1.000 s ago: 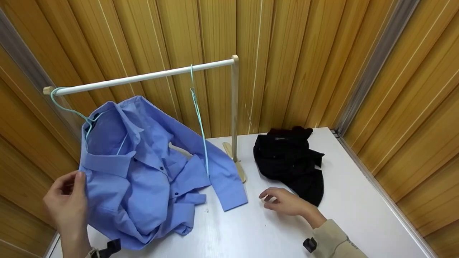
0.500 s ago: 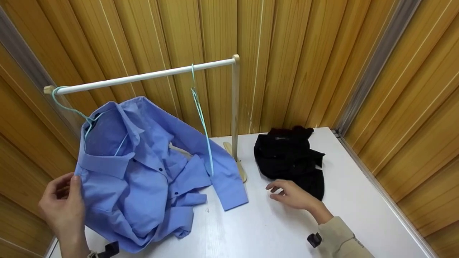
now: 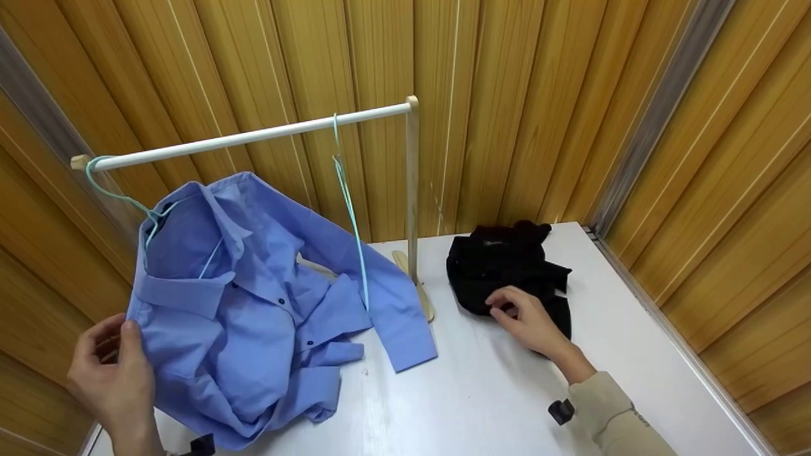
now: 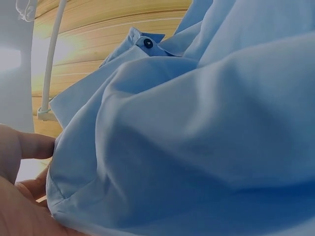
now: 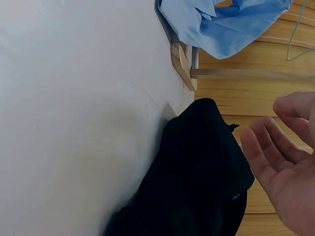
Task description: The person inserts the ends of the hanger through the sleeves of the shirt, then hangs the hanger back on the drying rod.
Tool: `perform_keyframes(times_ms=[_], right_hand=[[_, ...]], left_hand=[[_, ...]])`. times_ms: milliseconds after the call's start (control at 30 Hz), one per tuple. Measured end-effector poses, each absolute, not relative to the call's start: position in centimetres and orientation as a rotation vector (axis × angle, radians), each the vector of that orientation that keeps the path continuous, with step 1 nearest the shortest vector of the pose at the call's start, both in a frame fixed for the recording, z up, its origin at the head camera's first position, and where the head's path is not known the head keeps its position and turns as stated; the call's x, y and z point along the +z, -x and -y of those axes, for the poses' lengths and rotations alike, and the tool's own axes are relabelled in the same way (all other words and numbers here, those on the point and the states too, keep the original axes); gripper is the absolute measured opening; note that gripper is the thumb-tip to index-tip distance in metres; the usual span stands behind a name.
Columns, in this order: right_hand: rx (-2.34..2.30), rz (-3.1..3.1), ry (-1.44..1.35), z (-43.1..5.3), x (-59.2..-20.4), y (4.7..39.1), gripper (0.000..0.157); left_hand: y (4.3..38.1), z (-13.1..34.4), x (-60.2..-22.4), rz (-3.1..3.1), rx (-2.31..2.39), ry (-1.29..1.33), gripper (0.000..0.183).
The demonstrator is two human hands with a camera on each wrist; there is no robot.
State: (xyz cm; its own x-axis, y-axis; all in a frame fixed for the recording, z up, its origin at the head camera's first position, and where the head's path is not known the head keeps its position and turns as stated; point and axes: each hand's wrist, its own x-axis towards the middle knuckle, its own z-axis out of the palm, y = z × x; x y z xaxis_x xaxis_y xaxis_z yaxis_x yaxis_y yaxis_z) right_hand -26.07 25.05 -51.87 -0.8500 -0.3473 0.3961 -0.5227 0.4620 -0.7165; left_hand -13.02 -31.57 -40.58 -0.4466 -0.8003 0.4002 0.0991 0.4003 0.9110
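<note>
At the left, near the worktop's point(image 3: 405, 411) left edge, the left hand point(image 3: 113, 383) was raised with the wrist low. Its grip was closed to a pinch on the edge of a blue shirt point(image 3: 250, 348), thumb in front and fingers bent behind. The shirt's collar surrounded the neck of a teal hanger point(image 3: 130, 199), hooked at the left end of a white rail point(image 3: 253, 135); its body drooped over the left half of the worktop, one sleeve slanting down toward the middle.

A second teal hanger point(image 3: 355, 234) hung farther along the rail and crossed in front of that sleeve. The rail met a wooden post point(image 3: 412, 190), whose foot point(image 3: 424, 303) stood just beyond the cuff.

Near the back right corner lay a crumpled black garment point(image 3: 485, 272), its far side at the back edge. Over its near side the right hand point(image 3: 531, 320) hovered, fingers bent, a gap between thumb and fingertips, the grip holding nothing; contact with the cloth could not be told. The forearm slanted in from the front right.

White surface showed between cuff and garment, along the front, and between garment and right edge. Wood-patterned walls point(image 3: 507, 126) rose behind the back edge and beyond the right.
</note>
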Motion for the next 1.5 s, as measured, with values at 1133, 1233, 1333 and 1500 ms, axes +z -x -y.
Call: perform_keyframes(times_ms=[1133, 1233, 1333, 1500], right_hand=[[0.967, 2.786, -0.403, -26.8, -53.2, 28.8, 0.062], [0.942, 2.832, -0.389, -26.8, -53.6, 28.8, 0.065], [0.903, 2.863, -0.380, -26.7, -53.8, 28.8, 0.067], [0.818, 2.917, -0.387, -26.6, -54.1, 28.9, 0.069]], left_hand=[[13.8, 27.0, -42.0, 1.779, -0.655, -0.005, 0.016], [14.0, 26.7, -42.6, 1.791, -0.648, 0.034, 0.020], [14.2, 26.4, -43.0, 1.809, -0.642, 0.059, 0.021], [14.3, 26.0, -43.9, 1.858, -0.653, 0.068, 0.010]])
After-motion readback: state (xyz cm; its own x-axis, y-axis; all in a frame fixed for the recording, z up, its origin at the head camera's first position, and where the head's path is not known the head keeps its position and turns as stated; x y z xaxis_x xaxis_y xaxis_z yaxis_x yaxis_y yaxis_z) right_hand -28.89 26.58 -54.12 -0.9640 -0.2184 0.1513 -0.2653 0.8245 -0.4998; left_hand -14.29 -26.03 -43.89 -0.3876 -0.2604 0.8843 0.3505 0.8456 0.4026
